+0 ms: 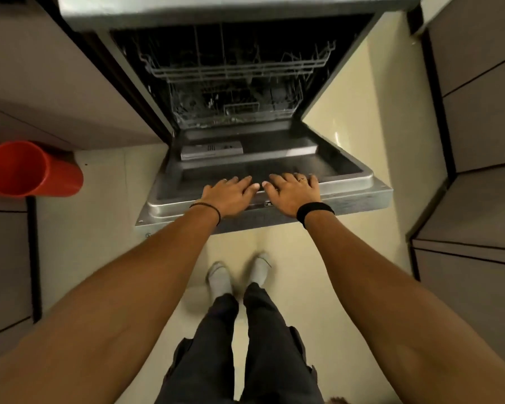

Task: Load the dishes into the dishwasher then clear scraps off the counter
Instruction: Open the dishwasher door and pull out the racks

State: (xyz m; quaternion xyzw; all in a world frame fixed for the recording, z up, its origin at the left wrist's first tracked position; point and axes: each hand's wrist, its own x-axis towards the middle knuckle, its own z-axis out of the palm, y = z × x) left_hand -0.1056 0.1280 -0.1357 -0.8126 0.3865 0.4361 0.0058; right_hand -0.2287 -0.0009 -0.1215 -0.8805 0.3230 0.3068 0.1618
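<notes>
Left hand (228,196) flat, fingers spread straight, palm down on near edge of dishwasher door (350,196). Right hand (292,195) same pose just beside it, thumbs nearly touching. Neither holds anything. Door lowered open; racks (236,70) pushed inside tub. Red bucket (27,169) on floor far left, cabinets (478,112) right.

Dark trousers (257,345), pale socks (219,278), black wristband (314,211), ring (303,179)

Two hands (229,195) (293,193), one dishwasher (359,196), two racks (236,68) (233,113), one red bin (27,170)
</notes>
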